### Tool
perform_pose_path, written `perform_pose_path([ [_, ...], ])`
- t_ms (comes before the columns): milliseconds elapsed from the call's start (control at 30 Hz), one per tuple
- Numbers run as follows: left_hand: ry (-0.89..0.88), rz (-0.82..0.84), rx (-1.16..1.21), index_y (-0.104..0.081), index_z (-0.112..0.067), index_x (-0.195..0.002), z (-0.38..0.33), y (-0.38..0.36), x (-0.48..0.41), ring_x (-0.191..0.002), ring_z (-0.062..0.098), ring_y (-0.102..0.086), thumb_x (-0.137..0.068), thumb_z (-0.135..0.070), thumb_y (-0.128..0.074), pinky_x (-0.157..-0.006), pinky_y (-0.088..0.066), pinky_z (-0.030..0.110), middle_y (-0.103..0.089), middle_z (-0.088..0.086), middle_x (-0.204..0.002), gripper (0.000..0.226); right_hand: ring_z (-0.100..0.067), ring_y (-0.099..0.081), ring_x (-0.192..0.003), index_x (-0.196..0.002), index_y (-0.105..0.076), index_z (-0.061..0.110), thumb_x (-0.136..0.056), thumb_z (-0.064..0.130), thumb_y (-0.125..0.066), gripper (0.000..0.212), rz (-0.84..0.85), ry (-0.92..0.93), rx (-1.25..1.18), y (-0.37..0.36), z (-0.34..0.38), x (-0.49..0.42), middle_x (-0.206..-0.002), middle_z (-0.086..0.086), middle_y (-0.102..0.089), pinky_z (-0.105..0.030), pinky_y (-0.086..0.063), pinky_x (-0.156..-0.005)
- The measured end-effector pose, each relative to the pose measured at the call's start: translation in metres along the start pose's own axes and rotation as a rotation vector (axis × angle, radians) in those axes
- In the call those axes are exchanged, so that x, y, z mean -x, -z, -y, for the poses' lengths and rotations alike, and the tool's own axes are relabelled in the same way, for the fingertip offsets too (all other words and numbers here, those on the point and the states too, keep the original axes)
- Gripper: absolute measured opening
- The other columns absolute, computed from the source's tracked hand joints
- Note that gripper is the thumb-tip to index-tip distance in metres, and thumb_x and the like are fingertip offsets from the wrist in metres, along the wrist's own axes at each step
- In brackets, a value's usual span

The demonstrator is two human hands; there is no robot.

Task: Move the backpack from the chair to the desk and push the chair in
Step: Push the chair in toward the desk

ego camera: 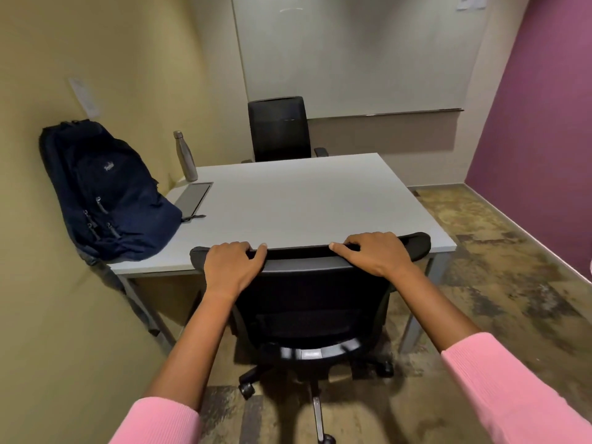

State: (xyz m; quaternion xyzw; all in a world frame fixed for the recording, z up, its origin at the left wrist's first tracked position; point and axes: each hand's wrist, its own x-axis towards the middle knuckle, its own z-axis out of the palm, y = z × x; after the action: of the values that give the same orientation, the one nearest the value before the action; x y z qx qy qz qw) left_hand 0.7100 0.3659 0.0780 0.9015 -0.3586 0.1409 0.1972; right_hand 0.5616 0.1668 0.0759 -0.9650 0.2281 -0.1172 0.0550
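A dark blue backpack (105, 193) stands on the left end of the white desk (304, 203), leaning against the yellow wall. A black mesh office chair (307, 302) stands at the desk's near edge, its backrest top touching the edge and its seat hidden under the desk. My left hand (232, 267) grips the left part of the backrest's top rail. My right hand (374, 253) grips the right part of the same rail. Both forearms come out of pink sleeves.
A steel bottle (185, 157) stands at the desk's far left corner beside a grey cable hatch (193, 197). A second black chair (278, 129) sits behind the desk under a whiteboard (352, 52). A purple wall (544, 123) closes the right side; patterned floor lies to the right.
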Motion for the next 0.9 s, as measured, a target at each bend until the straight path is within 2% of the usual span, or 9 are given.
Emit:
perform_pose_path([
  [133, -0.009, -0.013, 0.029, -0.061, -0.004, -0.066, 0.002, 0.005, 0.014, -0.068, 0.03, -0.054, -0.092, -0.042, -0.039, -0.063, -0.031, 0.032, -0.054, 0.008, -0.062, 0.051, -0.025, -0.062, -0.091, -0.106, -0.065, 0.023, -0.085, 0.067, -0.026, 0.062, -0.022, -0.016, 0.012, 0.002, 0.008, 0.016, -0.1, -0.005, -0.071, -0.031, -0.036, -0.068],
  [333, -0.005, -0.033, 0.064, -0.051, -0.008, -0.056, 0.006, 0.017, 0.033, -0.06, 0.027, -0.049, -0.093, -0.039, -0.039, -0.061, -0.032, 0.032, -0.051, 0.007, -0.056, 0.05, -0.025, -0.064, -0.09, -0.103, -0.068, 0.021, -0.085, 0.064, -0.032, 0.058, -0.104, -0.03, -0.069, 0.004, 0.024, 0.037, -0.098, -0.004, -0.073, -0.03, -0.036, -0.067],
  [500, 0.0, -0.066, 0.067, -0.041, -0.012, -0.048, 0.018, 0.024, 0.047, -0.051, 0.026, -0.045, -0.093, -0.037, -0.041, -0.055, -0.026, 0.031, -0.044, 0.005, -0.047, 0.051, -0.02, -0.059, -0.066, -0.08, -0.071, 0.02, -0.086, 0.057, -0.039, 0.05, -0.27, -0.07, -0.179, 0.005, 0.041, 0.052, -0.07, -0.001, -0.071, -0.026, -0.028, -0.05],
  [633, 0.029, -0.112, 0.075, -0.044, -0.014, -0.05, 0.02, 0.025, 0.047, -0.051, 0.023, -0.043, -0.092, -0.038, -0.043, -0.055, -0.024, 0.031, -0.043, 0.002, -0.047, 0.048, -0.02, -0.059, -0.063, -0.073, -0.071, 0.019, -0.087, 0.054, -0.04, 0.049, -0.318, -0.088, -0.231, 0.006, 0.046, 0.051, -0.065, 0.002, -0.069, -0.023, -0.03, -0.049],
  [733, 0.05, -0.136, 0.065, -0.058, -0.01, -0.058, 0.016, 0.022, 0.043, -0.056, 0.024, -0.046, -0.091, -0.039, -0.043, -0.059, -0.028, 0.03, -0.051, 0.004, -0.054, 0.047, -0.016, -0.055, -0.059, -0.072, -0.071, 0.019, -0.088, 0.051, -0.041, 0.048, -0.346, -0.098, -0.241, 0.007, 0.043, 0.048, -0.063, 0.003, -0.066, -0.018, -0.026, -0.047],
  [900, 0.038, -0.156, 0.055, -0.065, -0.008, -0.064, 0.021, 0.016, 0.031, -0.058, 0.025, -0.05, -0.091, -0.038, -0.043, -0.059, -0.029, 0.03, -0.054, 0.005, -0.056, 0.046, -0.013, -0.048, -0.057, -0.07, -0.071, 0.02, -0.088, 0.051, -0.041, 0.047, -0.354, -0.104, -0.237, 0.005, 0.041, 0.038, -0.068, 0.001, -0.071, -0.017, -0.024, -0.046],
])
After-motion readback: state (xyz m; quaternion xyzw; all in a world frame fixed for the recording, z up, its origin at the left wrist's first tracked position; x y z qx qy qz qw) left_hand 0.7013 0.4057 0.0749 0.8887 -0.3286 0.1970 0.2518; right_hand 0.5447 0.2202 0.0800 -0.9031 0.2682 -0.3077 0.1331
